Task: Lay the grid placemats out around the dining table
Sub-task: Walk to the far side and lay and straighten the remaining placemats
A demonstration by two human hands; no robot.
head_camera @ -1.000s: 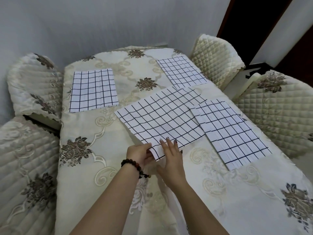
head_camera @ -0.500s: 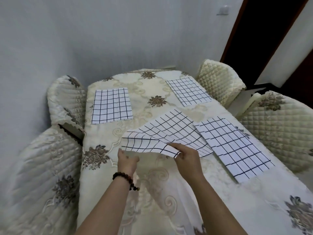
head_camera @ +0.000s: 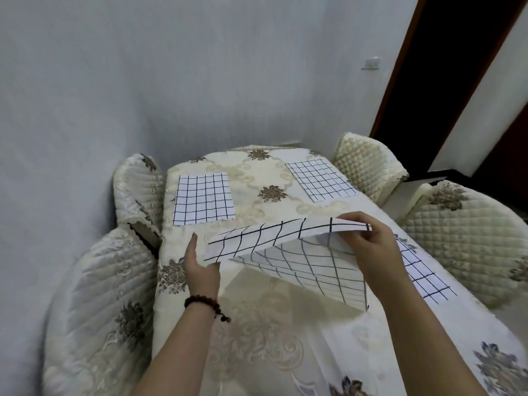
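Head camera: you stood at the near end of a long worktop (head_camera: 257, 338) draped in a cream floral cloth, with quilted chairs (head_camera: 100, 310) along both sides. Three grid placemats already lay flat: the far-left placemat (head_camera: 203, 198), the far-right placemat (head_camera: 320, 180) and the near-right placemat (head_camera: 420, 270), which was partly hidden by your right arm.

A fourth mat, the held placemat (head_camera: 285, 238), hung in the air above the middle of the worktop, folded over itself and sagging. Your right hand (head_camera: 368, 247) had its grip pinching the raised edge, fingers curled over the top. Your left hand (head_camera: 201, 267), with a bead bracelet (head_camera: 204, 302) at the wrist, had its fingers spread straight beside the mat's left corner, and the thumb seemed to prop that corner from below.

The empty place looked to be the near-left side. To do this well, take the left corner firmly, pull the mat taut, lower it flat in line with the far-left placemat, then square it to the worktop edge.
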